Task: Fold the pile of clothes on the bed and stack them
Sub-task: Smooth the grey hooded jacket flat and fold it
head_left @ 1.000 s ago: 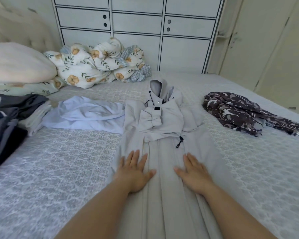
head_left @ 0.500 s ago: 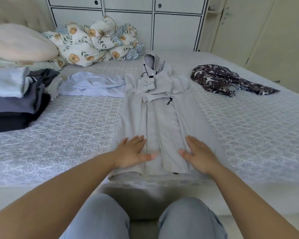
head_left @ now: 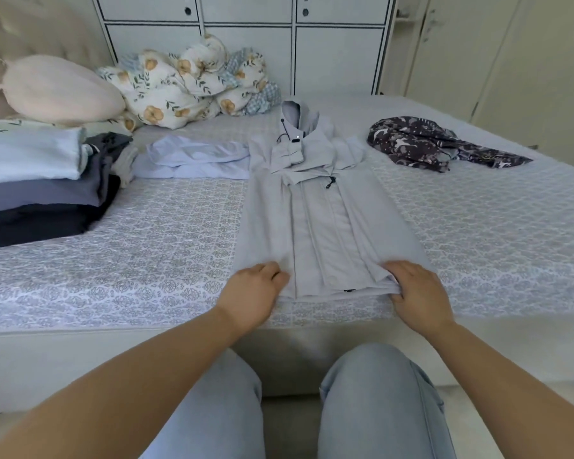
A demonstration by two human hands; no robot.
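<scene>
A long light-grey hooded coat [head_left: 322, 220] lies lengthwise on the bed, sleeves folded in, hood toward the cupboards. My left hand [head_left: 254, 289] grips the hem's left corner with curled fingers. My right hand [head_left: 415, 289] pinches the hem's right corner, thumb under the cloth. A pale blue shirt [head_left: 196, 155] lies unfolded left of the coat. A dark patterned garment [head_left: 424, 144] lies crumpled at the right. A stack of folded clothes [head_left: 37, 187] stands at the left.
The bed [head_left: 146, 246] has a grey patterned cover; its near edge runs just below my hands. A pink pillow [head_left: 60, 91] and a floral duvet [head_left: 186, 84] lie at the head. White cupboards [head_left: 246, 44] stand behind. My knees are below the edge.
Both hands slid down the coat from its middle to the hem, went from flat to gripping its corners, and my view pulled back from the bed.
</scene>
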